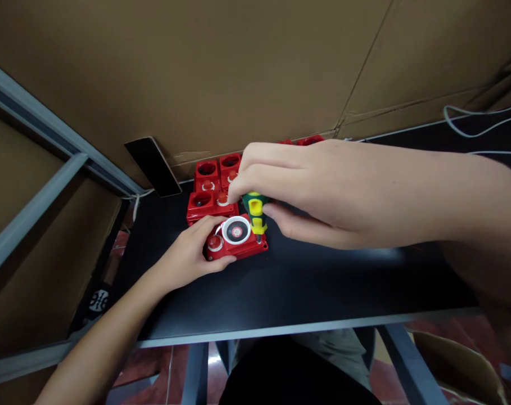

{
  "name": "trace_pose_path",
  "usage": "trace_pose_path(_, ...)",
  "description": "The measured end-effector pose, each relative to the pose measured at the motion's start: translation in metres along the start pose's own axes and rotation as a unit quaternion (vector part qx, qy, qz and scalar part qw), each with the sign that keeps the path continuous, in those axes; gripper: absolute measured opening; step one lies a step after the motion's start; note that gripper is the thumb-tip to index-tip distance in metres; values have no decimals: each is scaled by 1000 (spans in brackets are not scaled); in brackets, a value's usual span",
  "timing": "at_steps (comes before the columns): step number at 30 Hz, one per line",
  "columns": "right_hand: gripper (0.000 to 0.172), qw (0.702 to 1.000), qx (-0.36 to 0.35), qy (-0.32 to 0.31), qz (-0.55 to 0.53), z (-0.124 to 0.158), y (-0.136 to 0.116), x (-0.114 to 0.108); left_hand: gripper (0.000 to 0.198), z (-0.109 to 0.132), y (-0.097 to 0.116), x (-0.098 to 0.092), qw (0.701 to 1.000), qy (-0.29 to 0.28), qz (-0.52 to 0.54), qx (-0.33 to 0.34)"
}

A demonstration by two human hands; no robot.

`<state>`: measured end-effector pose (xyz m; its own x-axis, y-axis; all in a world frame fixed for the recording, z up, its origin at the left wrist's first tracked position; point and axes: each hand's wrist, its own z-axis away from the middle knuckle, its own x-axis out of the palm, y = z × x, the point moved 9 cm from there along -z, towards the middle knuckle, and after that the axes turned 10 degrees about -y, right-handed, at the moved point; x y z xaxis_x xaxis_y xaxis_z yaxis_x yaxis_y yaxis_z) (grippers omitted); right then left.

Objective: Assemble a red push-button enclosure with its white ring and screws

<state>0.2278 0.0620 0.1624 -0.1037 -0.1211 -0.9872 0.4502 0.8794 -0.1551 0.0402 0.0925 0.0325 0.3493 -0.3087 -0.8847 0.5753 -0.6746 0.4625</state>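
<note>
dark clothing (297, 371): is covering the person's lap at the bottom of the view, beneath the near edge of the desk.
floor (177, 368): is showing in reddish tiles past that edge.
desk (322, 287): is stretching black and flat under both hands, with a pale strip running along its near edge.
left hand (191, 253): is holding the left part of the nearest red box, its fingers gripping across the far edge beside the white ring, its thumb pressing along the near edge.
nearest red box (253, 246): is lying on the desk between the hands, its white ring (225, 230) circling a black disc (237, 231), and a red dome (215, 242) sitting to the left.
screwdriver (255, 208): is standing roughly upright over the right end of that box, its green and yellow handle pointing up; a bit of metal is showing below, but whether its tip is touching a screw i cannot tell.
right hand (306, 191): is reaching in from the right, its fingers closing around the handle.
other red boxes (208, 201): are sitting together just behind, showing round holes and red domes; more red is peeking out beyond the right hand.
phone (153, 167): is leaning against the cardboard, left of the boxes.
white cable (470, 134): is looping at the far right.
cardboard (238, 73): is rising behind everything as a brown wall.
metal frame (31, 211): is slanting along the left side.
</note>
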Motion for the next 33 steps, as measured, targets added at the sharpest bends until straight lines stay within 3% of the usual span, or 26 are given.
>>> trace_pose_path(8,33,999,-2,10,33,0,-3,-2,63,-1,1,2,1000,-18,0,16)
trace_pose_path(17,36,995,70,19,74,-2,3,-5,63,0,-1,2,999,-32,12,4)
trace_pose_path(24,55,971,121,60,199,-2,-6,-14,58,1,6,8,999,-40,14,24)
trace_pose_path(26,67,964,142,71,211,-3,-9,-17,58,1,8,9,999,-36,8,31)
trace_pose_path(29,85,961,174,53,208,-4,-11,-16,60,1,11,10,999,-21,4,41)
trace_pose_path(33,90,961,186,15,204,-5,-15,-10,63,2,12,9,998,-20,20,51)
